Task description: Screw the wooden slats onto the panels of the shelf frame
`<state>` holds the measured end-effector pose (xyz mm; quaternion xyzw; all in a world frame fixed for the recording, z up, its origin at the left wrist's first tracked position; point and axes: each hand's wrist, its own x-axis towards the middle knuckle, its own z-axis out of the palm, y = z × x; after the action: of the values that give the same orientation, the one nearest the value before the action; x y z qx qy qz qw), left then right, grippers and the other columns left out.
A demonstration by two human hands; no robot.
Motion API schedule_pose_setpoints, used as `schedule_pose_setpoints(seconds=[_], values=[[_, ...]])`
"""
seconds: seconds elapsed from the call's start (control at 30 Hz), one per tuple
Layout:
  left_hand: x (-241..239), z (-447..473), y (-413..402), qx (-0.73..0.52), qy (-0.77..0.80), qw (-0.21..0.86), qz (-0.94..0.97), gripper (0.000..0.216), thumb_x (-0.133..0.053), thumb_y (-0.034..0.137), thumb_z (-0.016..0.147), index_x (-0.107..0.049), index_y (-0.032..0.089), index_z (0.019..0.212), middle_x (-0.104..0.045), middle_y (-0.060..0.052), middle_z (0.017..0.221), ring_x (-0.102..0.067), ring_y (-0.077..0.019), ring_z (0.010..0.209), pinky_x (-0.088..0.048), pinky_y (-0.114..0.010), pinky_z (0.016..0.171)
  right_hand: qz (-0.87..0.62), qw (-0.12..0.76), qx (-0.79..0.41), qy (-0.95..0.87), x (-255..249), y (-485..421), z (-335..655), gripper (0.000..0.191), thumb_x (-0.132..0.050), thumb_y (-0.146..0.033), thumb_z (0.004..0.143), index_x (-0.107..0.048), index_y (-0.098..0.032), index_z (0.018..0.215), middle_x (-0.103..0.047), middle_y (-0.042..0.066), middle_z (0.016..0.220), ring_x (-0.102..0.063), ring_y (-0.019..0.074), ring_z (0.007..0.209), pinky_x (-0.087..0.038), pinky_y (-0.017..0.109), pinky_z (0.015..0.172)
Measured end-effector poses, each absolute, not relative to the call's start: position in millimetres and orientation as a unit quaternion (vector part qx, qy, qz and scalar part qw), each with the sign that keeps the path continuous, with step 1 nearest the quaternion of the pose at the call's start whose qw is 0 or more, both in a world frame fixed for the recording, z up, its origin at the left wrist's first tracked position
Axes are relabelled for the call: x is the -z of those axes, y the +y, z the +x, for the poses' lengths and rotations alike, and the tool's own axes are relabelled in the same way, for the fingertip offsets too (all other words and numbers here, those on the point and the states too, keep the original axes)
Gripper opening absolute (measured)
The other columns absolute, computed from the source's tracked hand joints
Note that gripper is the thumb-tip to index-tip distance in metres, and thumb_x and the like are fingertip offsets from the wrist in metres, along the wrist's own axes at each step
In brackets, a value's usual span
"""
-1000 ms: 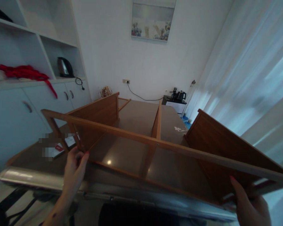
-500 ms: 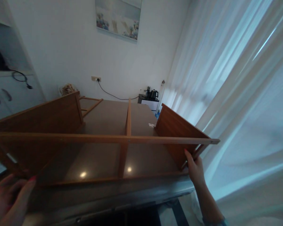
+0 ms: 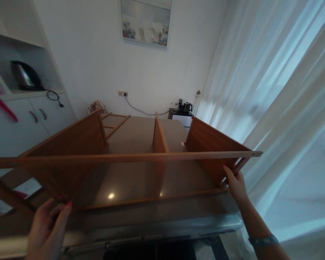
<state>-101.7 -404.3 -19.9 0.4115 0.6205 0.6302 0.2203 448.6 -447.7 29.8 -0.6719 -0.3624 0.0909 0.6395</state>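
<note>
A brown wooden shelf unit (image 3: 135,158) lies on its side across a grey-brown table (image 3: 141,133). Its boards stand upright: a left panel (image 3: 70,137), a middle one (image 3: 159,137) and a right one (image 3: 213,135), with a long rail across their near upper edges. My left hand (image 3: 48,224) is closed on the near lower edge beside the left panel; its fingertips are partly hidden. At the right end, my right hand (image 3: 237,184) grips the unit by its end panel, thumb on the inner face.
A ladder-like wooden frame (image 3: 117,126) lies at the back of the table. Sheer curtains (image 3: 260,108) hang close on the right. Beyond stand a low cabinet with a black kettle (image 3: 187,107) and, at left, a steel kettle (image 3: 25,76) in a wall recess.
My view has turned left, so the room and unit appear further right and more of the left cabinet shows. Both hands keep their hold on the shelf unit.
</note>
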Motion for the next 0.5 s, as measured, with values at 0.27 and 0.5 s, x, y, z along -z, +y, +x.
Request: schedule_pose_setpoints(seconds=[0.27,0.5], values=[[14.7,-90.6,-424.8,-0.648,0.611,0.327,0.316,0.102,-0.083,0.07,0.023,-0.059,0.024,0.111,-0.066,0.007,0.081,-0.06,-0.0112,0.079,-0.045,-0.017,0.073,-0.681,0.63,-0.091,-0.363,-31.9,-427.6,462.0,0.036,-0.069,-0.053,0.068,-0.066,-0.018,0.075,-0.065,0.003,0.07,-0.06,0.0228,0.073,-0.049,0.033,0.064],[30.7,-98.7,-434.0,-0.641,0.645,0.308,0.282,0.091,-0.088,0.055,0.018,-0.062,0.024,0.1,-0.069,0.006,0.079,-0.063,-0.0163,0.08,-0.05,-0.02,0.066,-0.664,0.618,-0.096,-0.409,-35.5,-392.9,470.6,0.036,-0.066,-0.055,0.066,-0.06,-0.021,0.07,-0.056,-0.001,0.061,-0.05,0.0168,0.063,-0.041,0.029,0.057]])
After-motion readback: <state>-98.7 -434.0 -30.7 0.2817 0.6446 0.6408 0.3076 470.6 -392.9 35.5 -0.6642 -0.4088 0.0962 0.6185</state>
